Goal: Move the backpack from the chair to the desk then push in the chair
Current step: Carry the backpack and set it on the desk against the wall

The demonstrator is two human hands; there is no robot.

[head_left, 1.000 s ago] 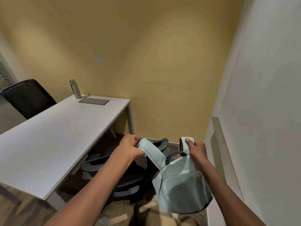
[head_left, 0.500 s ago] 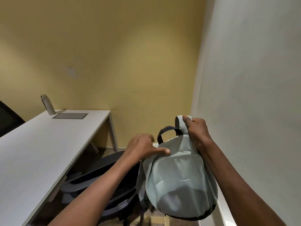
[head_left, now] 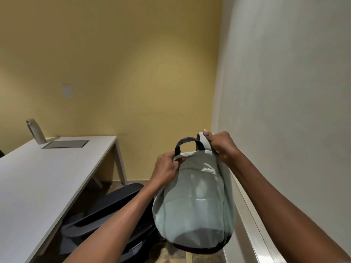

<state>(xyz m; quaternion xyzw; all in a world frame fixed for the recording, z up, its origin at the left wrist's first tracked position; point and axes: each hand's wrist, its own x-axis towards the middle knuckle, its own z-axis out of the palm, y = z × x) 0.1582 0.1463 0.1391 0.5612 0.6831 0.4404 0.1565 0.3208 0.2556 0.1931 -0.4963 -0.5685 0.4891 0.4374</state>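
A pale green backpack [head_left: 195,205] with a dark top handle hangs in the air, held up above the black office chair [head_left: 112,209]. My left hand [head_left: 166,170] grips its top left corner near the handle. My right hand [head_left: 221,144] is closed around a light shoulder strap at the top right. The white desk [head_left: 38,186] stretches along the left, and the chair sits partly under its near edge. The backpack is to the right of the desk, not over it.
A grey water bottle [head_left: 36,131] and a flat grey panel [head_left: 65,144] sit at the desk's far end. A yellow wall is ahead and a white wall with a low ledge [head_left: 250,215] runs close on the right.
The backpack has risen off the chair and hangs higher. My left hand shifted from resting on the bag's top to gripping its upper left corner.
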